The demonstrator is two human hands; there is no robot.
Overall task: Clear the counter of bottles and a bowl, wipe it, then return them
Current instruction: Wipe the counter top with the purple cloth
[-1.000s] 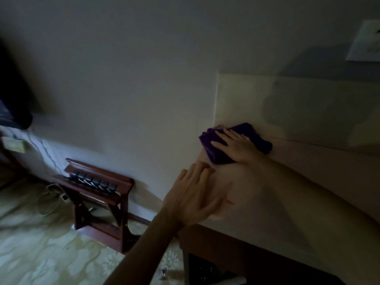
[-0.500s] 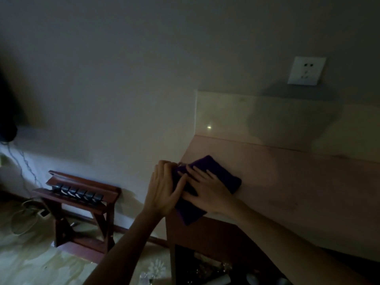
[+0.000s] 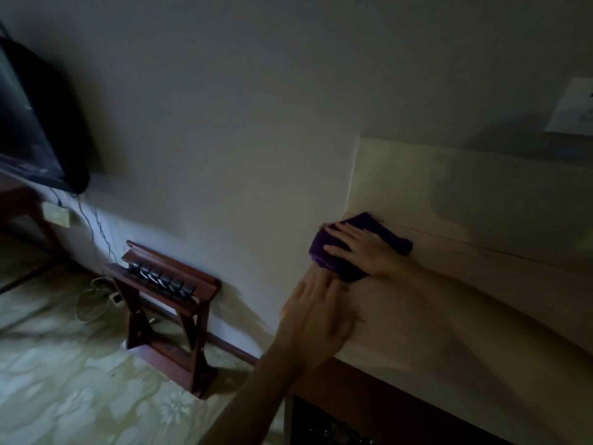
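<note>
- Purple cloth lies at the counter back-left corner, against the backsplash.
- Right hand presses it, fingers straight and spread.
- Left hand rests flat just beside the cloth, fingers extended.
- Wooden luggage rack stands on the floor, well apart.

A pale counter runs along the wall, with a pale upstand rising at its back edge. In its far left corner lies a purple cloth, touching the upstand. The right hand lies flat on the cloth, fingers spread. The left hand rests flat on the counter's left edge, just before the cloth. Beside the counter, on the patterned floor, stands a dark wooden rack, with cables behind it.
</note>
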